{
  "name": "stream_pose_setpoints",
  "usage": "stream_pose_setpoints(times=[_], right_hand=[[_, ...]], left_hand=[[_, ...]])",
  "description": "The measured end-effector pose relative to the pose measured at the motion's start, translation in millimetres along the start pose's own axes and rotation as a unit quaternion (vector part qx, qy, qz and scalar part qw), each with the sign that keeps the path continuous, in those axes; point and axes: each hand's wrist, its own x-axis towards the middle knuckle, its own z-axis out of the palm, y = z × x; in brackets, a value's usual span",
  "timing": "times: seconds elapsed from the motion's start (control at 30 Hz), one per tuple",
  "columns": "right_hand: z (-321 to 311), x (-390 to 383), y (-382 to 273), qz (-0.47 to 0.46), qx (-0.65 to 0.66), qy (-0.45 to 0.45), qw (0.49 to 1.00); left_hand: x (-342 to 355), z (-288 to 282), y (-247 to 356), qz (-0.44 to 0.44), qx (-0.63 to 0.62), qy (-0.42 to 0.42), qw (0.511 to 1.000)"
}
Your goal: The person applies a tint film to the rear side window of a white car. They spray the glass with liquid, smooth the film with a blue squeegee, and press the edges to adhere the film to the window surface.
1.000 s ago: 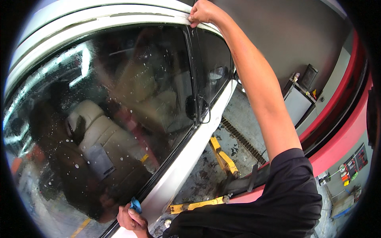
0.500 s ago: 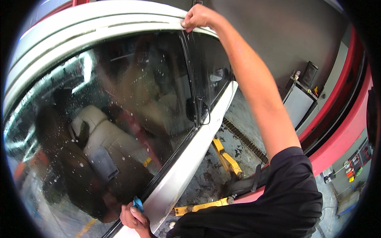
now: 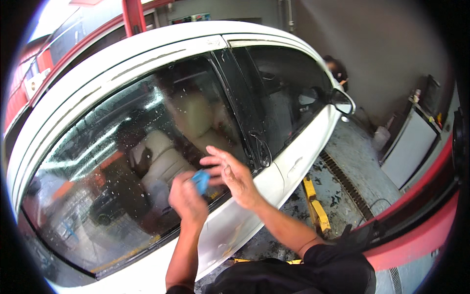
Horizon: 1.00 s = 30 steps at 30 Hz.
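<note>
Both my hands are raised close together in front of the white car's rear side window [image 3: 147,161], whose dark glass carries scattered water droplets. My left hand [image 3: 187,200], blurred by motion, is closed around a small blue piece [image 3: 200,181]; its exact kind does not show. Just right of it is my right hand [image 3: 239,182], fingers stretched and apart, palm turned toward the blue piece. Whether its fingertips touch that piece I cannot tell. Through the glass a pale seat [image 3: 159,152] is visible, mixed with reflections.
The front side window [image 3: 289,93] and side mirror [image 3: 341,103] lie farther right. Yellow lift arms [image 3: 316,206] stand low beside the car, near a floor grate [image 3: 345,181]. A red post curves along the right; a person [image 3: 337,71] is beyond the car's front.
My right hand has come down from the roof edge, its pinch opened. My left hand has risen from the window's lower edge with the blue piece. The view has shifted, showing more of the car.
</note>
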Motion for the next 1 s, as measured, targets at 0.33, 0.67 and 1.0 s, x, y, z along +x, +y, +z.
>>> stream_pose_setpoints(times=[0.33, 0.67, 1.0], right_hand=[[-137.5, 26.9, 29.5, -0.176, -0.089, 0.378, 0.905], [-177.8, 19.7, 84.2, -0.113, -0.098, 0.432, 0.889], [-185.9, 23.5, 90.2, -0.115, -0.094, 0.446, 0.883]], left_hand=[[252.3, 59.3, 63.0, 0.332, 0.32, 0.012, 0.887], [385.6, 89.7, 98.6, 0.071, 0.349, -0.323, 0.877], [391.8, 90.8, 115.7, 0.088, 0.43, -0.378, 0.815]])
